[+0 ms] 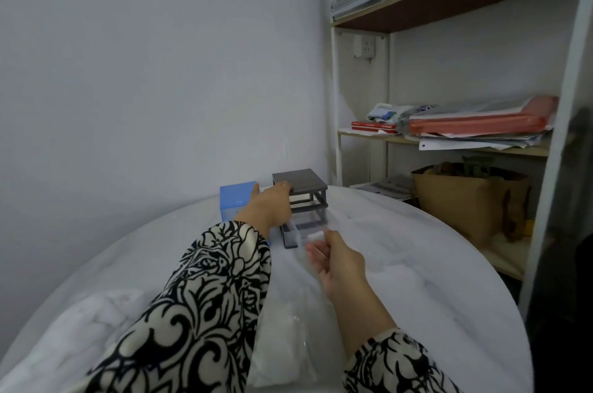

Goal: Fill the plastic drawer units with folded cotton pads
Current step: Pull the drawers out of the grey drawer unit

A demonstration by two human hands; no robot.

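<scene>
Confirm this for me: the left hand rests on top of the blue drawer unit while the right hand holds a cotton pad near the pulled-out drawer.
Not quite. In the head view the left hand rests on top of the grey drawer unit, not the blue drawer unit, which stands just to its left. The rest holds: the right hand holds a cotton pad near the pulled-out drawer.

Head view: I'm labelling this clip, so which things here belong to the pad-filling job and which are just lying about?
Job:
left hand on grey drawer unit
pulled-out drawer
right hand pinching cotton pad
blue drawer unit
clear bag

Lying about:
shelf papers
red books
brown paper bag
</scene>
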